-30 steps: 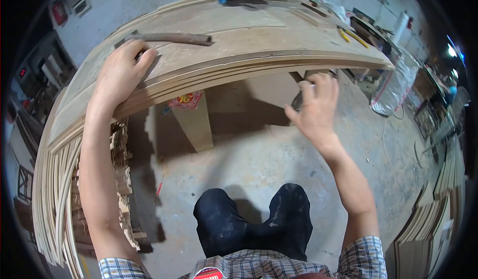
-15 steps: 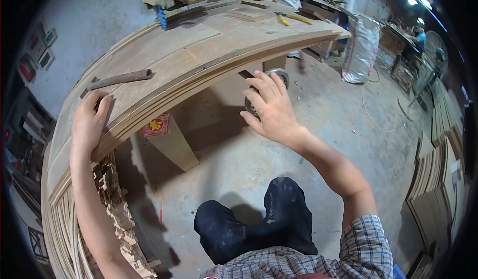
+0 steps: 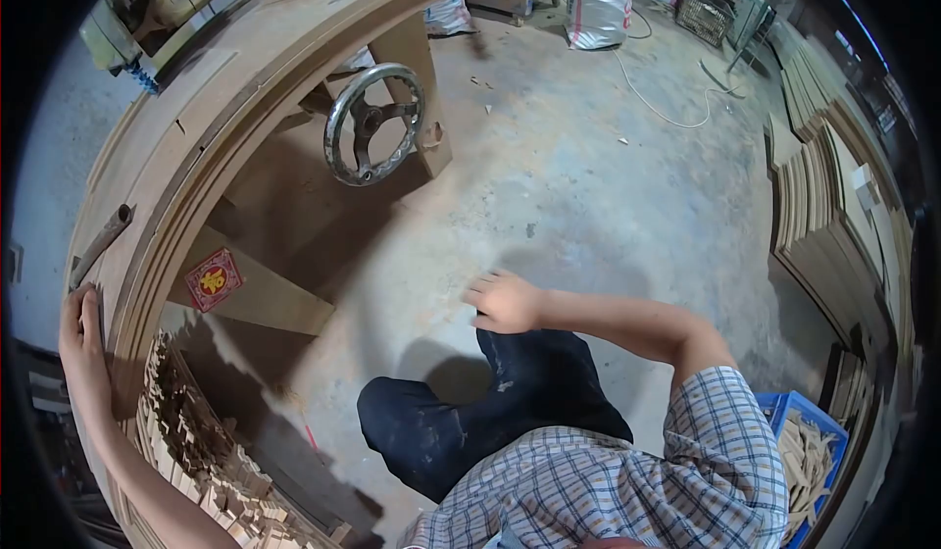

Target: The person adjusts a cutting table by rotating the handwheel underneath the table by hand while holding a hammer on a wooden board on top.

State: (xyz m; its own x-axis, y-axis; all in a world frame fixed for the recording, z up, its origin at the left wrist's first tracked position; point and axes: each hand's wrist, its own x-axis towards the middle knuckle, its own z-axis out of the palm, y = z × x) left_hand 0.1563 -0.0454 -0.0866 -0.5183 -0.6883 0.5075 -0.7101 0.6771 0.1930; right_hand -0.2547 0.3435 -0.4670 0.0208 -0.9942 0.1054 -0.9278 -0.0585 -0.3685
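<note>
My left hand [image 3: 84, 338] rests at the near left edge of the wooden tabletop [image 3: 211, 83], its fingers bent over something dark that they mostly hide. Just beyond those fingers lies a rusty metal rod-like handle [image 3: 102, 245]. Over my right knee is my right hand [image 3: 505, 302], slightly blurred, its fingers loosely bent and a little apart, with nothing visible in it. A metal handwheel [image 3: 373, 124] stands out from under the tabletop's edge, well away from my right hand.
Stacked wood strips [image 3: 211, 461] stand at the lower left. A board with a red label [image 3: 215, 279] leans under the table. Curved panels [image 3: 818, 196] are stacked at the right, near a blue crate [image 3: 841, 441] of wood scraps. A white sack [image 3: 598, 5] and a cable [image 3: 676, 118] are farther off.
The view has swung to the right. My right hand has drawn back from beside the handwheel to above my knee. My left hand has stayed by the rusty handle.
</note>
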